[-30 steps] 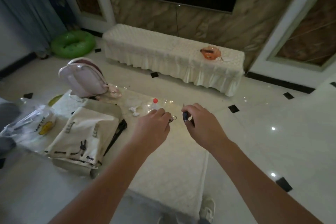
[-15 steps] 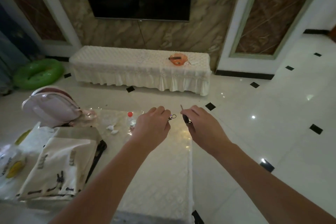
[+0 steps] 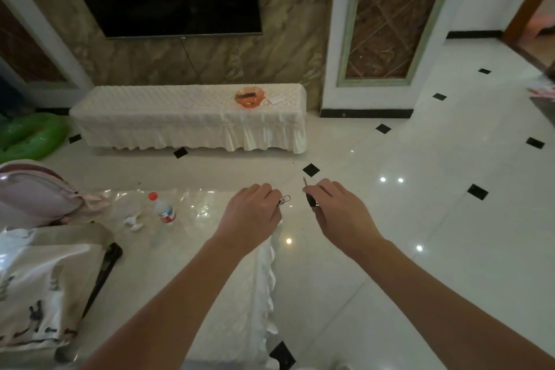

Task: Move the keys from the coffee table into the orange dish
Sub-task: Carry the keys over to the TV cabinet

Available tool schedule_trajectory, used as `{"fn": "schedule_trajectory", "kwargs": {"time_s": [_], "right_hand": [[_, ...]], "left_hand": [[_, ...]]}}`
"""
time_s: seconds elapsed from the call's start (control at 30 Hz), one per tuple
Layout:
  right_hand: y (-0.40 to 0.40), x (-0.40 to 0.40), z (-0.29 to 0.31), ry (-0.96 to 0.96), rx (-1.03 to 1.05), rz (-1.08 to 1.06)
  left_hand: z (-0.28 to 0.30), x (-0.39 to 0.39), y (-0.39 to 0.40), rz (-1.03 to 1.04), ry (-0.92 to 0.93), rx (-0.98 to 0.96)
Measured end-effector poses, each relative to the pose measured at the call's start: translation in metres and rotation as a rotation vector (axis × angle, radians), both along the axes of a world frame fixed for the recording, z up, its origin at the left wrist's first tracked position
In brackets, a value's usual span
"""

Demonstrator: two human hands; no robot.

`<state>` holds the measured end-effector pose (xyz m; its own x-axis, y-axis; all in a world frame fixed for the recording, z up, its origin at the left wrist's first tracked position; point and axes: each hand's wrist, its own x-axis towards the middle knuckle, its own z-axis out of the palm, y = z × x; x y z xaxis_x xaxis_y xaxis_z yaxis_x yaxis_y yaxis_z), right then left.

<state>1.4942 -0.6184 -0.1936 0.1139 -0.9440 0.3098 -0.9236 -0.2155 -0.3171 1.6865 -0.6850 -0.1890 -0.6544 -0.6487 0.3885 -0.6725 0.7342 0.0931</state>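
Observation:
My left hand (image 3: 251,217) is closed around a set of keys, with only a small metal clasp (image 3: 284,199) sticking out past the fingers. My right hand (image 3: 341,213) grips a dark car key (image 3: 310,198) whose thin blade points up. Both hands hover over the right end of the coffee table (image 3: 210,264). The orange dish (image 3: 248,96) sits far ahead on the long white-covered bench (image 3: 186,120) below the television, with something dark inside it.
On the coffee table lie a small red-capped bottle (image 3: 162,208), crumpled tissue (image 3: 132,222), a pink backpack (image 3: 36,192) and a printed tote bag (image 3: 39,288). A green inflatable ring (image 3: 27,137) lies on the floor at left. Glossy tiled floor (image 3: 420,189) spreads to the right.
The view has swung right and the bench with the orange dish now sits more centred ahead. Both hands keep their grips and have drifted toward the table's right edge.

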Motion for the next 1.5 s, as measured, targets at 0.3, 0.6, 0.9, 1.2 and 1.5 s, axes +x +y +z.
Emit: {"fn": "schedule_trajectory", "kwargs": {"time_s": [0.3,0.6,0.9,1.2,1.5], "right_hand": [[-0.001,-0.059,0.008,-0.060,-0.102,0.016],[-0.064,-0.072,-0.003,-0.030,-0.050,0.011],[-0.200,-0.064,-0.011,0.033,0.033,0.016],[-0.315,-0.065,-0.007,-0.032,0.002,-0.002],[-0.422,-0.095,-0.028,-0.072,0.028,0.053]], "left_hand": [[0.019,-0.063,-0.002,-0.128,0.022,-0.023],[0.004,-0.078,-0.059,-0.039,0.083,0.078],[-0.027,-0.065,-0.194,-0.010,0.194,0.055],[-0.025,-0.063,-0.313,0.009,0.170,0.067],[-0.035,-0.095,-0.408,0.047,0.113,0.101]]}}
